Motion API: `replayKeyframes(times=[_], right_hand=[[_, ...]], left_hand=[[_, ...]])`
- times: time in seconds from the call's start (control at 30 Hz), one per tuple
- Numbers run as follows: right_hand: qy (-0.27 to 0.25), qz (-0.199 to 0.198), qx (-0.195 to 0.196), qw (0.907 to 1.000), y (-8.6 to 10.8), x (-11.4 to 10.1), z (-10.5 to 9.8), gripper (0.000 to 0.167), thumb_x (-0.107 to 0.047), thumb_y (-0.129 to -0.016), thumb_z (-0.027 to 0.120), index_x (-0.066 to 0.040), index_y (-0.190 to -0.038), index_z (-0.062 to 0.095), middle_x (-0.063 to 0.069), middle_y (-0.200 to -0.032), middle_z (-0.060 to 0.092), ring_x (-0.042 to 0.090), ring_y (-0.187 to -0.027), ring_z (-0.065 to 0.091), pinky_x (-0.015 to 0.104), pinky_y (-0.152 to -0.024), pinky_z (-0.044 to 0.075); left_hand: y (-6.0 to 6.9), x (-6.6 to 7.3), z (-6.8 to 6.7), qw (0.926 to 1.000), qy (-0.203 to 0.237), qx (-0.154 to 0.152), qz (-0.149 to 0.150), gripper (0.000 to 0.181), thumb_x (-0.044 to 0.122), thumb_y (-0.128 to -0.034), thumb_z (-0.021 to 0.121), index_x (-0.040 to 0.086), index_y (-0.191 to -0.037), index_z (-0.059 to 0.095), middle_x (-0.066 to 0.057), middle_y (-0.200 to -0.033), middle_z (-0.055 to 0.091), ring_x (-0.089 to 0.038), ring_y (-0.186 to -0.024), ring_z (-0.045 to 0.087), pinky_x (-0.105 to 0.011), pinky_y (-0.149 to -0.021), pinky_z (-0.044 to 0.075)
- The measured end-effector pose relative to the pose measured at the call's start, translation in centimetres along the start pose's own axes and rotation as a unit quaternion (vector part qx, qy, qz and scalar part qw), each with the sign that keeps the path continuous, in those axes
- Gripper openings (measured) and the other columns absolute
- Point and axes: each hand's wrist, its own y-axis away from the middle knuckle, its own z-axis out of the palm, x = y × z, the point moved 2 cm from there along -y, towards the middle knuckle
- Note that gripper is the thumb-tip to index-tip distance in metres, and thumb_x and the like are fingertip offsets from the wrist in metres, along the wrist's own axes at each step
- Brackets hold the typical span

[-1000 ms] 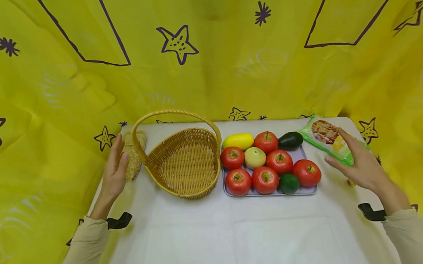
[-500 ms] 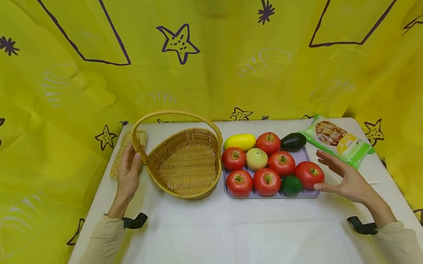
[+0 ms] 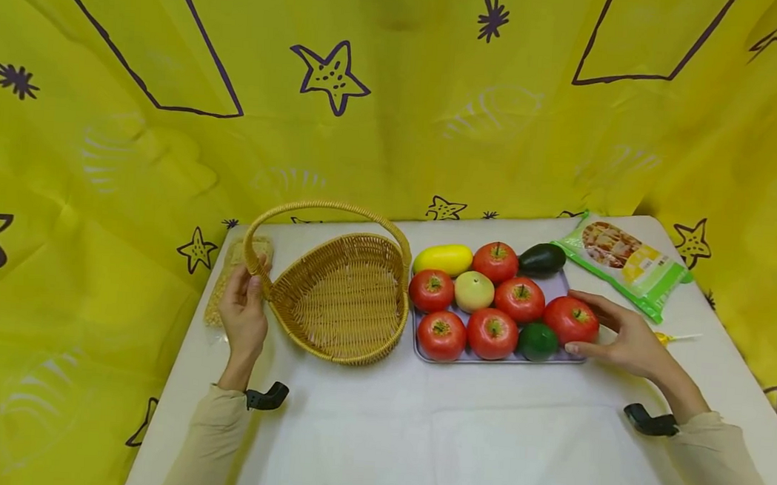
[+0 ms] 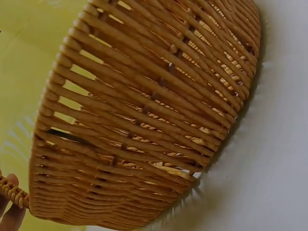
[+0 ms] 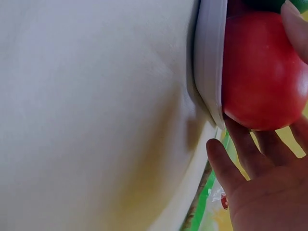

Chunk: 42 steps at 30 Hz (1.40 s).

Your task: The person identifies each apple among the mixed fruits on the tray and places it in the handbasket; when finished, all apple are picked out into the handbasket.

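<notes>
A heart-shaped wicker basket (image 3: 341, 306) with a tall arched handle stands left of centre in the head view. My left hand (image 3: 245, 323) pinches the lower left end of that handle; in the left wrist view, fingertips (image 4: 13, 219) show on the handle beside the basket wall. At the right end of a pale purple tray (image 3: 551, 286), my right hand (image 3: 625, 346) grips a large red apple (image 3: 571, 319). The thumb lies on the apple's near side and the fingers reach around its far side. The right wrist view shows the apple (image 5: 264, 72) still at the tray's edge.
The tray also bears several red apples (image 3: 492, 333), a pale round fruit (image 3: 474, 291), a yellow oblong fruit (image 3: 443, 260) and two dark green fruits (image 3: 542, 259). A green-edged food packet (image 3: 628, 261) lies behind. A bag of grains (image 3: 221, 292) lies left of the basket.
My left hand has moved right from beside the basket to its handle and taken hold. My right hand has come left and down from over the packet to the end apple.
</notes>
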Motion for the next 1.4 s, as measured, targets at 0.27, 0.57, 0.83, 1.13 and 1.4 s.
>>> replayKeyframes(times=[0.27,0.57,0.83,1.13,1.4], right_hand=[[-0.036,-0.008,0.016,0.9992,0.0,0.0,0.1,0.085,0.002,-0.072,0.096,0.001,-0.148,0.058,-0.03,-0.137,0.058,-0.017,-0.121,0.054,-0.002,-0.099,0.042],[-0.101,0.054,0.047,0.9923,0.5,-0.7,-0.9,0.08,0.014,-0.076,0.087,0.002,-0.149,0.056,-0.027,-0.14,0.06,-0.008,-0.119,0.059,0.004,-0.094,0.052],[-0.134,0.037,0.065,0.9881,-0.2,-2.0,-1.9,0.083,0.022,-0.075,0.083,0.004,-0.151,0.054,-0.023,-0.14,0.063,-0.005,-0.114,0.065,0.01,-0.088,0.058],[-0.114,0.046,0.063,0.9904,-0.7,-2.6,-2.0,0.084,0.018,-0.077,0.085,0.0,-0.153,0.055,-0.025,-0.139,0.062,-0.005,-0.111,0.065,0.01,-0.088,0.059],[-0.11,0.045,0.066,0.9908,-1.5,-3.8,-2.4,0.085,0.017,-0.074,0.088,0.0,-0.152,0.056,-0.027,-0.137,0.064,-0.006,-0.113,0.065,0.009,-0.088,0.058]], left_hand=[[-0.1,-0.3,0.3,0.9977,-0.028,0.045,0.042,0.028,-0.007,-0.1053,0.056,-0.01,-0.13,0.069,-0.034,-0.122,0.072,-0.013,-0.109,0.077,-0.02,-0.1,0.059],[0.0,-0.8,0.6,0.9958,-0.037,0.063,0.055,0.027,-0.009,-0.1031,0.059,-0.01,-0.127,0.071,-0.038,-0.113,0.072,-0.015,-0.105,0.077,-0.02,-0.097,0.06],[0.2,-1.0,0.8,0.9952,-0.04,0.073,0.052,0.028,-0.005,-0.1045,0.059,-0.007,-0.129,0.072,-0.043,-0.112,0.069,-0.014,-0.104,0.077,-0.021,-0.098,0.06],[0.2,-0.9,0.9,0.9947,-0.051,0.073,0.052,0.027,-0.004,-0.1047,0.059,-0.007,-0.128,0.073,-0.04,-0.112,0.072,-0.014,-0.103,0.077,-0.02,-0.095,0.061],[0.3,-1.1,0.9,0.9946,-0.049,0.077,0.049,0.029,-0.004,-0.1047,0.059,-0.01,-0.131,0.07,-0.04,-0.115,0.071,-0.014,-0.103,0.077,-0.02,-0.096,0.061]])
